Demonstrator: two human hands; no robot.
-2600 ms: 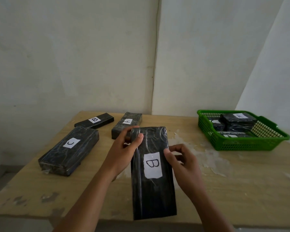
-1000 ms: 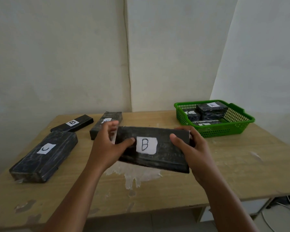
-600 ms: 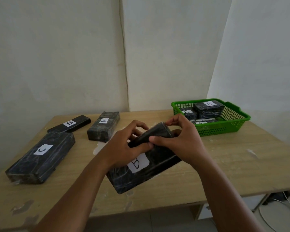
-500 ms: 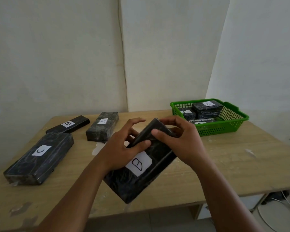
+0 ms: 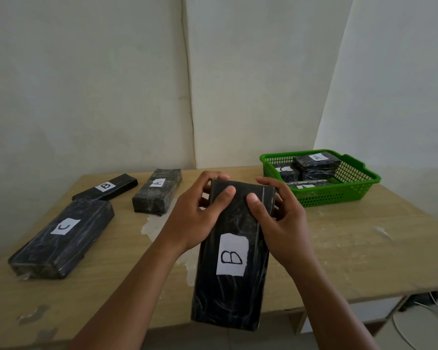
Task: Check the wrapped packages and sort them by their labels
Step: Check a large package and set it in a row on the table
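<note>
A long black wrapped package labelled B is held lengthwise above the table's front edge, label up. My left hand grips its far left corner, thumb on top. My right hand grips the far right corner the same way. On the table lie a large package labelled C at the left, a thin package labelled B behind it, and a package labelled A in the middle. A green basket at the right holds several labelled packages.
The wooden table has worn, peeling patches near its middle. White walls stand close behind it. Cables lie on the floor under the right end.
The held B package has swung from a slanted position to pointing straight toward me, label upright. Both hands have shifted to its far end.
</note>
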